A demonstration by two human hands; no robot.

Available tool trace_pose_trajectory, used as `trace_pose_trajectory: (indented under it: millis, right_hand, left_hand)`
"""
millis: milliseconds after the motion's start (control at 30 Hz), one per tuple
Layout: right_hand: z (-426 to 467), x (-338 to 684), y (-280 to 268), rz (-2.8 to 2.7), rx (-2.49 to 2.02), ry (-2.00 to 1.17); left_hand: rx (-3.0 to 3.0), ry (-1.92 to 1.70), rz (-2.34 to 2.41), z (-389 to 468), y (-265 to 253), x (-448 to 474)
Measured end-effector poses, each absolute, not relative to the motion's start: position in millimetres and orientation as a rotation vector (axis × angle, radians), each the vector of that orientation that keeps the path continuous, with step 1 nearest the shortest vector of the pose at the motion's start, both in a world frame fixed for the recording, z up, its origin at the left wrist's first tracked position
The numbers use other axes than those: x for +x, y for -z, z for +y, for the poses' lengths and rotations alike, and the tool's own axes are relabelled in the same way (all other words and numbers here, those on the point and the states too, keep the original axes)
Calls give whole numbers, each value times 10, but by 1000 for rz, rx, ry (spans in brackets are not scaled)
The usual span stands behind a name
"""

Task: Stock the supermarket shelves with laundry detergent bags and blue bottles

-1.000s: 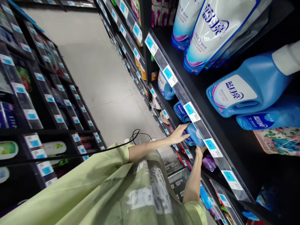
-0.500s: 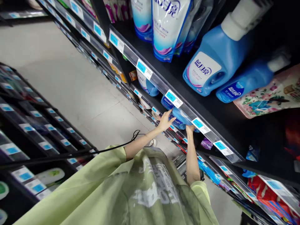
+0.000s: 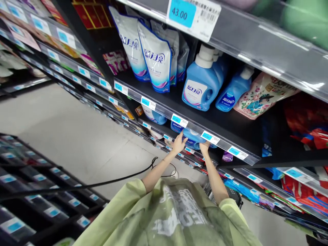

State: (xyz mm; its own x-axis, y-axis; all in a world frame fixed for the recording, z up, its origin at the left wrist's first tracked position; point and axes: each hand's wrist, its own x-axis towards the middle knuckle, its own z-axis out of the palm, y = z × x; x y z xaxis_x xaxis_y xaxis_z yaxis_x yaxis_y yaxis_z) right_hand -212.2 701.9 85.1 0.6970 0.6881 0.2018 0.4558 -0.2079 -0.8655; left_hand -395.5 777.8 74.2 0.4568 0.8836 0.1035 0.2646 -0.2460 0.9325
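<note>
A blue laundry detergent bottle is on the lower shelf, its upper part overlapped by the shelf edge above. My left hand grips it at its left side, thumb towards me and fingertips partly hidden. On the opposite side my right hand has hold of the bottle, with most of its fingers out of sight behind it. Just left of my left hand stands another blue bottle with a dark blue label. Farther left is a blue bottle with a white label.
Above my hands runs a shelf edge with price tags. That shelf bears detergent pouches, a big blue bottle and a floral pouch. A black cable crosses at left; a dark basket is near my right forearm.
The view has tilted up and pulled back, bringing a higher shelf with a 43.00 tag into sight. Both hands remain on the same bottle at the lower shelf.
</note>
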Motion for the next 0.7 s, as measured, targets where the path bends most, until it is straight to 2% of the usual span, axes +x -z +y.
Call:
trace_pose_trajectory:
  millis: [433, 567, 700]
  right_hand:
    - [6822, -2197, -884, -896, -1897, -268]
    - [6485, -1954, -981, -953, -1966, -292]
    - [6196, -1540, -1216, -856, -2125, -170]
  left_hand:
    - [1884, -748, 902, 7865, -797, -4061]
    - [1937, -787, 846, 7856, -829, -4116]
    - [2158, -853, 740, 7851, -1011, -4093]
